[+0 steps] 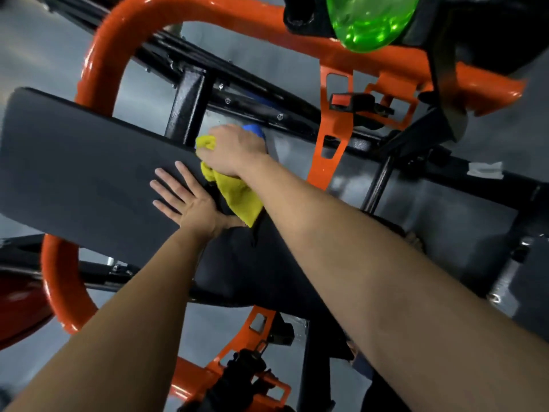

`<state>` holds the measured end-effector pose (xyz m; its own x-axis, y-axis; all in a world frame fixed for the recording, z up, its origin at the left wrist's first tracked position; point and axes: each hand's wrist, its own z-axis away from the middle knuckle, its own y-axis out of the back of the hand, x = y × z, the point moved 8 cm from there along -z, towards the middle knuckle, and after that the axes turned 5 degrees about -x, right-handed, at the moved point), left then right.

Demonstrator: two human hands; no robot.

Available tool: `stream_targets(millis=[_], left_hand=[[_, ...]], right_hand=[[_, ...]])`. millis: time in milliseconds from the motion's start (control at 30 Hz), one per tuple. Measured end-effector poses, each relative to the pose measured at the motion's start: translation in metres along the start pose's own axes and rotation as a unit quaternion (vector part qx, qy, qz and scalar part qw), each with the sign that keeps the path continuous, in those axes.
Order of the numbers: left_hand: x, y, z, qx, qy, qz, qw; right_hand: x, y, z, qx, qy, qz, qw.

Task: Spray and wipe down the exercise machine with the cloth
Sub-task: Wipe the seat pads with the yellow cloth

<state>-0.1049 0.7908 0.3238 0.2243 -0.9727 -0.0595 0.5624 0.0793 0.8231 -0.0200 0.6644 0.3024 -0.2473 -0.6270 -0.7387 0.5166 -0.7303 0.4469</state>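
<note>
Both forearms enter from the bottom of the frame. Lower centre: orange bracket (255, 322) with a black lever, under a black seat (252, 272).

Left hand (184, 200): grip released, fingers straight and spread, palm flat on the dark pad (74, 162), centre-left.

Cloth (237, 194): plain yellow, soft nap, bunched. It hangs over the pad's right end at frame centre, just right of the left hand.

Right hand (234, 150): grip clenched on the cloth's upper part, at the pad's far right corner. A blue object (252, 130) shows just beyond the knuckles; what it is, cannot tell.

Machine (98, 69): glossy orange tube looping round the pad, with black bars behind.

White label (484, 171) on a black bar at right: text not legible.

Green bottle (368, 22), translucent, at the top edge.
</note>
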Motion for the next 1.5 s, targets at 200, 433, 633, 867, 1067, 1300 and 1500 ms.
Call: stream_targets(millis=[200,433,633,867,1067,1300,1500], left_hand=[[0.003,0.003,0.007,-0.032,-0.008,0.003,0.999],[0.004,0.003,0.010,-0.046,-0.010,0.006,0.999],[0.004,0.001,0.009,-0.034,-0.014,0.004,0.999],[0.003,-0.001,0.006,-0.029,-0.014,0.007,0.999],[0.004,0.000,0.007,-0.027,-0.016,0.007,0.999],[0.005,0.000,0.008,-0.049,-0.019,0.004,0.999],[0.002,-0.004,0.003,-0.038,-0.022,0.006,0.999]], right_hand=[[0.117,0.003,0.049,0.000,-0.126,-0.101,0.987],[0.309,0.006,0.170,0.003,-0.314,-0.066,0.947],[0.384,-0.056,0.243,-0.114,-0.397,-0.020,0.911],[0.405,-0.074,0.243,-0.022,-0.427,-0.113,0.897],[0.381,-0.022,0.231,0.031,-0.404,-0.086,0.910],[0.264,0.031,0.147,-0.046,-0.287,-0.070,0.954],[0.065,0.025,0.039,-0.016,-0.115,-0.136,0.984]])
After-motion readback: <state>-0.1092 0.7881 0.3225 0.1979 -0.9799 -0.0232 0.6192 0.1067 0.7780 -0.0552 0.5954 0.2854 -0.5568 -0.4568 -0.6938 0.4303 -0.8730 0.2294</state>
